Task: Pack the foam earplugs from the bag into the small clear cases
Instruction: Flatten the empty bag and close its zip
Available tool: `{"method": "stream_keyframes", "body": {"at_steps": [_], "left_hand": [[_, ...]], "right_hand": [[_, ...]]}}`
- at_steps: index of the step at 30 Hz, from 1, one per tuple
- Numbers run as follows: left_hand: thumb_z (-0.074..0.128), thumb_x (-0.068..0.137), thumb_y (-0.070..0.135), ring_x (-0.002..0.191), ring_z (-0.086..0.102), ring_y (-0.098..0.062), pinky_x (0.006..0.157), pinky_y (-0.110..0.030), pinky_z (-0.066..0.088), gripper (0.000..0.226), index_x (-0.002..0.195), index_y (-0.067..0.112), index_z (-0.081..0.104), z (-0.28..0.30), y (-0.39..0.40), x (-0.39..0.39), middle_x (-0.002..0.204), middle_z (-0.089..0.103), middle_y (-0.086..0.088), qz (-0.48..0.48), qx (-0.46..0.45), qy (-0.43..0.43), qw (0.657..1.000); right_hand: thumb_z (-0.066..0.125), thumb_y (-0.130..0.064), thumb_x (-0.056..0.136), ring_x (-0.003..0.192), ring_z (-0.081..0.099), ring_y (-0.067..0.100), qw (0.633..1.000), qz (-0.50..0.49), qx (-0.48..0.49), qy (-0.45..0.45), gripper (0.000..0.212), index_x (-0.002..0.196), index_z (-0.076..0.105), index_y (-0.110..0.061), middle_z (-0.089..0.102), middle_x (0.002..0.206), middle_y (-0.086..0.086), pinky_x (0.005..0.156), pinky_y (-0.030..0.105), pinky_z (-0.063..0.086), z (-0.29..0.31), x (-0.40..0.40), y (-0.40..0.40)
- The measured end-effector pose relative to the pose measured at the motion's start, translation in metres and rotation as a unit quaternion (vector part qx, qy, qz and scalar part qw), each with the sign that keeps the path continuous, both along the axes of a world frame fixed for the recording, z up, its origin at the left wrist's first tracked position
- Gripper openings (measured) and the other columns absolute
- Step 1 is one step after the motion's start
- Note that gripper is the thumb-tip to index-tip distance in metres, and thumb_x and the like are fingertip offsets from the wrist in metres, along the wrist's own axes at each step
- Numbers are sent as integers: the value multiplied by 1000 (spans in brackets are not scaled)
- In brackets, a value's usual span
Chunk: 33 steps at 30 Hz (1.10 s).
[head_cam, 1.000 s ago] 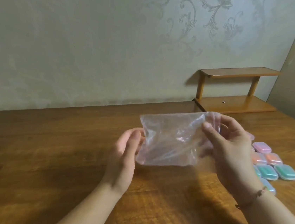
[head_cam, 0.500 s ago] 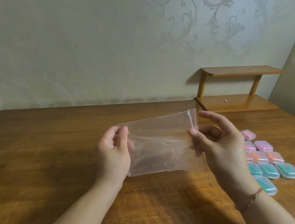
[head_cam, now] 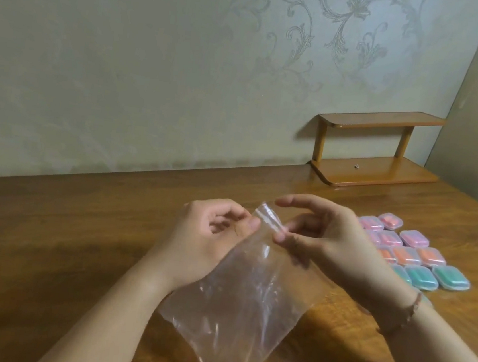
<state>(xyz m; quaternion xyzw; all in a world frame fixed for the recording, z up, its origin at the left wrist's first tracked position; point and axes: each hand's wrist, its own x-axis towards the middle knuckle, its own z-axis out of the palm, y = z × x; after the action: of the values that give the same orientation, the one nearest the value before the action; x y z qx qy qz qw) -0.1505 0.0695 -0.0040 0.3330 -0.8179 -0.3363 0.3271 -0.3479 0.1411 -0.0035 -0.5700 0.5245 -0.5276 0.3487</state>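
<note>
Although only the head view was supplied, the step in hand could be judged from it. A clear plastic bag [head_cam: 243, 306] was held at the centre of the frame, hanging down toward the lower edge above the wooden table [head_cam: 45, 248]. Its upper strip was pinched between the left hand [head_cam: 207, 236], whose fingers were curled at the strip's left end, and the right hand [head_cam: 323, 241], whose thumb and one finger gripped the right end while the remaining fingers were extended. No earplugs could be made out inside the bag; it appeared empty, though the film was too glossy for certainty.

At the right of the frame, behind the right hand, the small clear cases [head_cam: 420, 255] were set out in rows on the table, lids closed, with pink, orange and green contents visible. Packing was therefore judged to be complete or nearly so, the bag being handled as a finished item. The next move was judged to call for the bag to be checked, then closed or laid aside clear of the cases.

The table surface was brown, grained and glossy. A two-tier wooden shelf [head_cam: 378, 149] stood at the upper right against a pale wall [head_cam: 126, 63] bearing a faint scroll pattern; a small object lay on its lower tier, too small to identify.
</note>
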Motion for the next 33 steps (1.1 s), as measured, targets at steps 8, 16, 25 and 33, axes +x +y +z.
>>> {"method": "stream_keyframes", "body": {"at_steps": [8,16,25,33], "left_hand": [[58,94,31,69,63,-25,64,-41,52,20,83,23,74,-1,5,-6,72,68,-2,-62,-19,46,997],[55,94,25,60,58,-21,55,-36,47,25,79,15,72,-3,6,-7,68,65,0,-106,6,49,993],[56,85,34,55,57,-15,52,-33,46,27,68,18,70,-10,1,-7,61,64,0,-67,-35,77,994],[56,98,13,43,40,-10,42,-21,31,28,72,3,62,-12,-21,11,57,53,-4,154,32,205,966]], "right_hand": [[68,-28,86,58,57,3,995,57,1,87,19,80,74,-11,69,67,-2,53,11,41,4,4,5],[69,-25,87,61,62,12,993,70,-15,98,16,74,73,-15,72,71,4,59,25,49,-5,9,0],[65,-26,89,65,68,19,989,73,-25,127,21,77,72,-10,72,71,5,62,27,53,-4,12,-1],[61,-19,91,59,64,9,985,93,53,135,18,90,69,-3,72,75,10,53,18,45,3,-9,2]]}}
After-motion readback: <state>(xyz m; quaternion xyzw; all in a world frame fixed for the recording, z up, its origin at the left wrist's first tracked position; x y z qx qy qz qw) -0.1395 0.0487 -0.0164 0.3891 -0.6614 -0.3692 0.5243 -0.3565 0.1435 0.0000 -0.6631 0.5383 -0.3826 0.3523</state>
